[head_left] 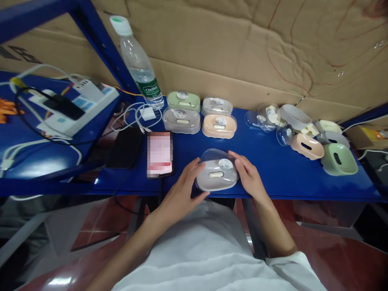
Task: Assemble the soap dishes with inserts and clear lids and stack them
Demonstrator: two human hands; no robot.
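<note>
A pale grey soap box sits near the table's front edge, with a cream-coloured piece in its middle slot. Over it is a clear plastic lid with a round white label; the lid looks slightly skewed on the base, raised at the back. My left hand wraps the left side, fingers on the lid's edge and thumb by the base's front. Along the right side, my right hand grips the lid's rim with bent fingers. Whether the lid is seated all round cannot be made out.
Behind are several lidded boxes: green, grey, another grey and peach. At right lie loose clear lids and open bases. A phone, water bottle and power strip stand left.
</note>
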